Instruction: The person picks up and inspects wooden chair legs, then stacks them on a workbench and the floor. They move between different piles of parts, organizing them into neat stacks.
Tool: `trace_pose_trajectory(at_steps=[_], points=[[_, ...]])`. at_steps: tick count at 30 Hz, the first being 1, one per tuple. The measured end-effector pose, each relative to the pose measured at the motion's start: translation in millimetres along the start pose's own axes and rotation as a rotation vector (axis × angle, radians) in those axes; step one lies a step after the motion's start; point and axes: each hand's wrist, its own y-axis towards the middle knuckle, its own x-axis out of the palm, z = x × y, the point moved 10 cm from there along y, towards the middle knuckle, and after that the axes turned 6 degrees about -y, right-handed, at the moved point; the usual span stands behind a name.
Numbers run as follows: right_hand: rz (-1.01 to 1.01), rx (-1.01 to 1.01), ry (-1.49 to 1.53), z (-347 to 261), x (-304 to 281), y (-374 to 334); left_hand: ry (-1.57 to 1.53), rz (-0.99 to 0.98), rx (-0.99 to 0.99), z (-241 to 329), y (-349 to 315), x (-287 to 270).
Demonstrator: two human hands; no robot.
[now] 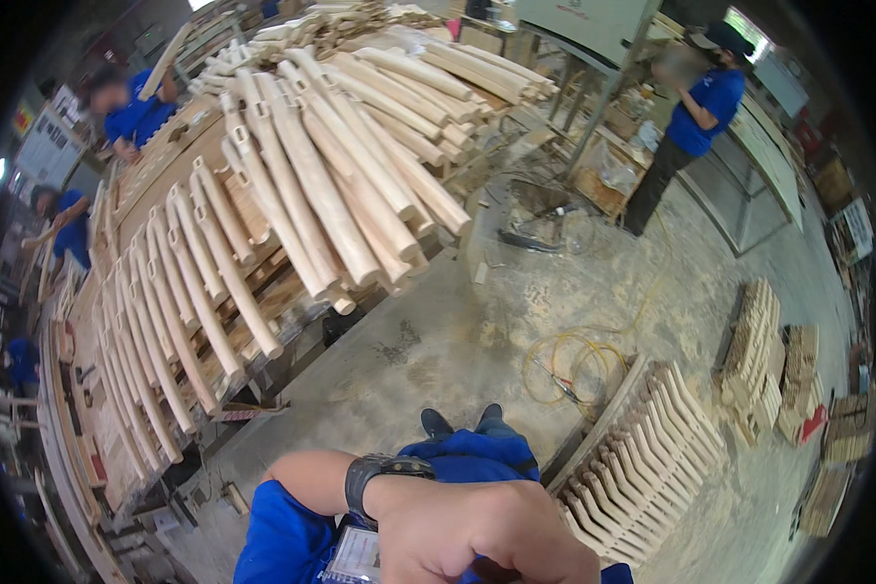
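Note:
My left hand (477,526) is raised close in front of my body at the lower edge, with a dark watch (384,477) on its wrist. Its fingers curl inward, and whatever they may hold is hidden below the knuckles. Beside the wrist, a badge in a clear holder (355,555) hangs against my blue clothing. My right hand does not show; only a bit of blue cloth (616,573) appears at the lower right. Ahead to the left, long pale wooden pieces (311,185), each with a slot near one end, lie in rows and piles on a workbench.
Curved wooden pieces (642,457) stand stacked on the floor at my right, near a coiled yellow hose (574,365). More wood stacks (749,341) lie farther right. A person in blue (706,107) stands at the back right; another person (141,112) handles wood across the bench.

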Motion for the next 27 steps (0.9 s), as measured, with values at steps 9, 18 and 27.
trace_pose_trajectory(at_steps=[9, 18, 27], points=[[0.184, -0.024, 0.708, -60, -55, 26, -0.114, -0.050, -0.004, -13, 32, -9], [0.257, -0.078, 0.734, -97, -121, 72, 0.217, 0.140, 0.057, -6, 40, -101], [0.230, -1.204, 0.459, -594, -361, 113, 1.100, 1.281, -0.829, -131, -250, -406]])
